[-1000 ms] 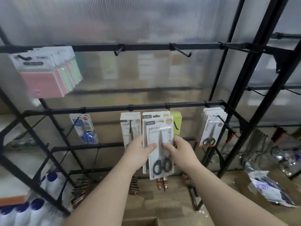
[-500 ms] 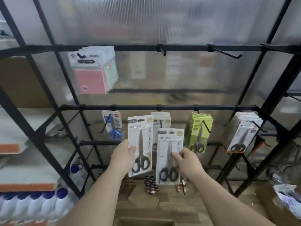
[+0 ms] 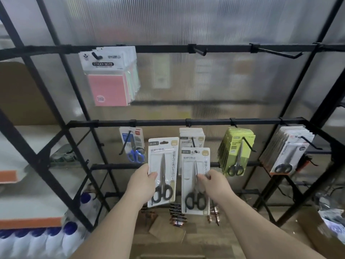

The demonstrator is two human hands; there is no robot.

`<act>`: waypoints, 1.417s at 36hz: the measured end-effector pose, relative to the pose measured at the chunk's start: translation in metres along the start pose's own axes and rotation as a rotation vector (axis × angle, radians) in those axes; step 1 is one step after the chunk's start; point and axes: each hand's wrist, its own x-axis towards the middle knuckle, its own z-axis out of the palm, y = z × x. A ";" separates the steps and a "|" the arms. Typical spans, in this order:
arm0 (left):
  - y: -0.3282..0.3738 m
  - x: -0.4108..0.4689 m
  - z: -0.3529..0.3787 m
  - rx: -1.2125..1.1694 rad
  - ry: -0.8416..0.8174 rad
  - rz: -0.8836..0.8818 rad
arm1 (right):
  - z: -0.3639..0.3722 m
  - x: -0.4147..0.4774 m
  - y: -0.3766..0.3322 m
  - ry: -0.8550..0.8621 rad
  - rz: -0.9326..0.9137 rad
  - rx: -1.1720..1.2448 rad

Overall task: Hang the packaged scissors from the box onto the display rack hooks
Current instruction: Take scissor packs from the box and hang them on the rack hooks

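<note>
- Head view: left hand (image 3: pixel 142 184) grips a scissors pack (image 3: pixel 162 146) by its edge, held free before the rack (image 3: pixel 158 122).
- Right hand (image 3: pixel 214 184) pinches a second pack (image 3: pixel 188 165), its top at a hook (image 3: pixel 192 141).

Sticky-note pack (image 3: pixel 107 79): header read "STICKY NOTE", white on a black bar; the small print under it was too fine to read. Green pack (image 3: pixel 236 152): "SCISSORS" on its front. Left card (image 3: pixel 163 146) and right card (image 3: pixel 188 171): each had a dark header tag, one line across and one down the right edge, all in Chinese or Japanese characters too blurred to copy; gold badge digits were unclear. Blue-scissors pack (image 3: pixel 133 141) and grey pack (image 3: pixel 288 152): print was illegible.
</note>
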 end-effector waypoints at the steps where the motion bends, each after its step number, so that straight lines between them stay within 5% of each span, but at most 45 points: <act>1: 0.000 0.001 0.001 0.000 -0.002 0.006 | 0.001 0.001 0.001 0.002 0.006 0.005; 22: -0.006 0.035 -0.006 -0.006 -0.005 0.015 | 0.023 0.071 -0.010 0.099 0.089 -0.044; 37: -0.016 0.042 0.002 -0.007 -0.029 0.002 | 0.028 0.081 -0.003 0.010 0.144 -0.148; 46: 0.023 0.030 0.000 -0.002 -0.026 0.063 | 0.021 0.029 -0.029 -0.296 -0.195 0.007; 51: 0.042 0.015 -0.001 -0.041 -0.080 0.091 | 0.011 0.010 -0.044 -0.157 -0.240 0.114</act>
